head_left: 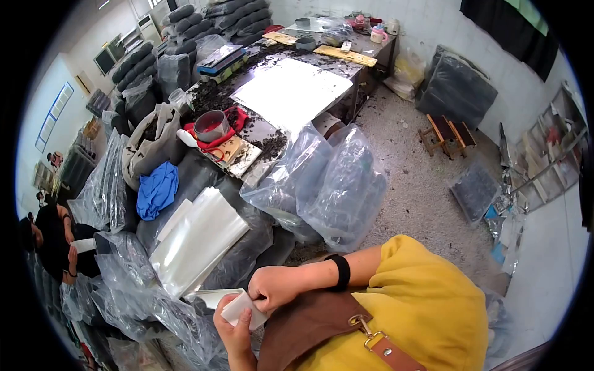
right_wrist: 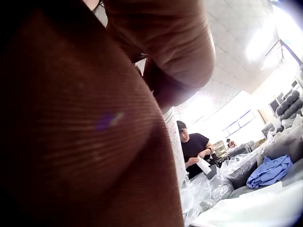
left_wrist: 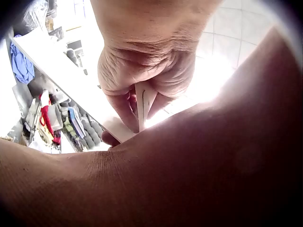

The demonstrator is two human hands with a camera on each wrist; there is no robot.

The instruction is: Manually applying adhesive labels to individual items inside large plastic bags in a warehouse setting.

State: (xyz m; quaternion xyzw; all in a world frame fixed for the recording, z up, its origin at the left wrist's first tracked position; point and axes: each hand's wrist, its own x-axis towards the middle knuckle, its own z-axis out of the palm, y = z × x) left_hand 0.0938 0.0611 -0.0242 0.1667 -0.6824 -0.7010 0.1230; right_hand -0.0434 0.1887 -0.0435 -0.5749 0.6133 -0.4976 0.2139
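Note:
In the head view a folded white sheet point(head_left: 238, 309) is held low in front of the yellow clothing. My left hand point(head_left: 234, 331) grips it from below, thumb laid across its face. At its upper right edge my right hand point(head_left: 275, 289) has curled fingers that pinch it, the fingertips partly hidden. The left wrist view shows a narrow white edge of the sheet point(left_wrist: 144, 101) between the fingers, with a short dark line on it. Just beyond the hands lies a stack of glossy white sheets point(head_left: 201, 241) on plastic-wrapped dark bundles.
Clear plastic wrapping point(head_left: 343, 185) bulges right of the stack. A blue cloth point(head_left: 158, 190) lies beyond it, near a grey sack point(head_left: 151, 145). The worktable bears dark scraps, a bright white board point(head_left: 294, 93) and a round container point(head_left: 211, 125). Another person point(right_wrist: 195, 145) handles a white sheet at left.

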